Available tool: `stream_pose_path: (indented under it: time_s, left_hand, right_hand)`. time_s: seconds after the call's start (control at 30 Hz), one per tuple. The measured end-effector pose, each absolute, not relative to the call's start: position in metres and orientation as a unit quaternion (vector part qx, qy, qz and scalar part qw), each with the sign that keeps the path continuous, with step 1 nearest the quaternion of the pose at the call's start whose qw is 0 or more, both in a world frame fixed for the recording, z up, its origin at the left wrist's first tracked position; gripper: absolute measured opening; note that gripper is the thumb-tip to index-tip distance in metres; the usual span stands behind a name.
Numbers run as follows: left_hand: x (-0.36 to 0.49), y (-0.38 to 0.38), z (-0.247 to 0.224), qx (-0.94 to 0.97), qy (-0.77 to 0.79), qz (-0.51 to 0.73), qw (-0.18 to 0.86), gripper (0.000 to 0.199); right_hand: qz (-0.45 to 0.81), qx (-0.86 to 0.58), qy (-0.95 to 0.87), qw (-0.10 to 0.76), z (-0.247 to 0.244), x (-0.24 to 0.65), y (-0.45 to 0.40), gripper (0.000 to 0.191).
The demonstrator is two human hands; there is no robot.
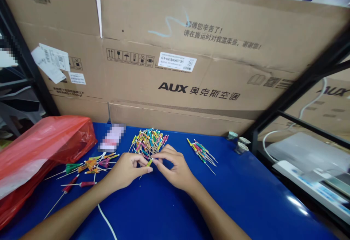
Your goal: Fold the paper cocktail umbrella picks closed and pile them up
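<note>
My left hand point(127, 170) and my right hand point(173, 169) meet over the blue table, their fingertips pinching a small yellow-headed pin point(149, 163). Just beyond my fingers lies a dense heap of thin pins with multicoloured heads point(149, 142). A smaller bundle of similar pins point(202, 155) rests to the right of my right hand. Left of my left hand is a loose scatter of longer pins with red, green and orange heads point(89, 167).
A red plastic bag point(41, 156) lies at the table's left end, next to a pixelated white packet point(112, 138). Several small metal cups point(236, 140) stand at the far right. A white cable point(105, 221) crosses the blue table point(240, 192). A large cardboard carton point(169, 61) stands behind.
</note>
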State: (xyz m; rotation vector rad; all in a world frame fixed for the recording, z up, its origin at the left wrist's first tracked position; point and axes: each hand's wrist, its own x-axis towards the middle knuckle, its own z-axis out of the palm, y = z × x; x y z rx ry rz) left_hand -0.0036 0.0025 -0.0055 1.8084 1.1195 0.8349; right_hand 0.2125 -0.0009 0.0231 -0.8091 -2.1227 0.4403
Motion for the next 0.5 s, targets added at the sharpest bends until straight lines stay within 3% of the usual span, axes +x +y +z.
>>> stream_pose_path:
  time_s: [0.5]
  left_hand:
    - [-0.002, -0.003, -0.002, 0.712, 0.432, 0.364, 0.417, 0.024]
  right_hand:
    - [0.303, -0.349, -0.785, 0.412, 0.012, 0.201, -0.002, 0.014]
